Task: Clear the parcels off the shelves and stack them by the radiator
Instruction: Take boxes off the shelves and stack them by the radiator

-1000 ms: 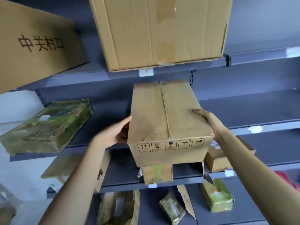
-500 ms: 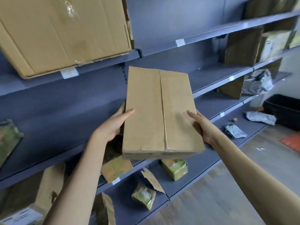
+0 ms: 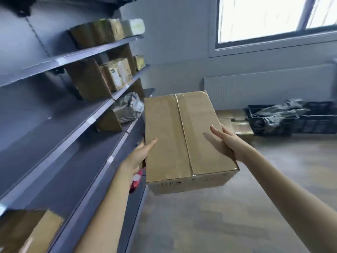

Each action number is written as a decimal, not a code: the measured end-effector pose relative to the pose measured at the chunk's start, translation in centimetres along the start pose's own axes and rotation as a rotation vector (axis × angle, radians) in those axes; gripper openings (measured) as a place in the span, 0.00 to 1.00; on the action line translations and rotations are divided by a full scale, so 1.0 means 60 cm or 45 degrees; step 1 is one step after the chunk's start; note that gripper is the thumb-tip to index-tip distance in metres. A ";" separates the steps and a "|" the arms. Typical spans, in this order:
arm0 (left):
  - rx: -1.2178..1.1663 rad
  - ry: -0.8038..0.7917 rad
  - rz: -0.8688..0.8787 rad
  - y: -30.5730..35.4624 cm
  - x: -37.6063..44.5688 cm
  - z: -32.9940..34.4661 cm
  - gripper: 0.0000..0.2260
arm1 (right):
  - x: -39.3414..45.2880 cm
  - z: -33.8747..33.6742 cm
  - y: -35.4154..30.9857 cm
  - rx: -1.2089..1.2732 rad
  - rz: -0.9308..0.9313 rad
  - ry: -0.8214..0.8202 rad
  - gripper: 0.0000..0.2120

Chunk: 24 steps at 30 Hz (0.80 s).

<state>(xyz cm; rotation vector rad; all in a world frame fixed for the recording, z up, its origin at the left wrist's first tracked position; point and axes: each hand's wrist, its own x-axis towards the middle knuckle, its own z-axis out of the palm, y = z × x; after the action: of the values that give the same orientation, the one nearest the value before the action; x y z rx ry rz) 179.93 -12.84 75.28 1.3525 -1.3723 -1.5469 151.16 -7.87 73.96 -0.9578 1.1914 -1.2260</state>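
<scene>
Ahead, open wooden floor to the right of the grey shelves — bare boards up to the white radiator under the window. Held in mid-air beyond the shelf edges: a brown cardboard box, taped along its top seam, faint handling symbols on its near face. Gripped at both sides — left hand and right hand, thumbs over the top. By the radiator, flat cartons and a black crate.

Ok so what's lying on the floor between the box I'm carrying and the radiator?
Head view: flat cardboard parcels lie between the carried box and the radiator; nothing else shows there.
</scene>
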 end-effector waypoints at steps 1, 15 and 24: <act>0.002 -0.085 -0.010 0.011 0.053 0.053 0.25 | 0.013 -0.058 -0.014 -0.014 -0.013 0.071 0.20; -0.074 -0.276 -0.215 0.066 0.535 0.237 0.31 | 0.374 -0.313 -0.049 -0.079 0.047 0.174 0.36; 0.107 -0.275 -0.246 0.162 0.918 0.130 0.19 | 0.790 -0.286 -0.046 -0.033 0.233 0.201 0.32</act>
<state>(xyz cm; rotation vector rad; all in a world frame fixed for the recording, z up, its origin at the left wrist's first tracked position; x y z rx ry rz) 157.30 -64.20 69.29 1.4371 -1.4865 -1.8258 131.44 -53.86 67.19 -0.7631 1.3905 -1.1574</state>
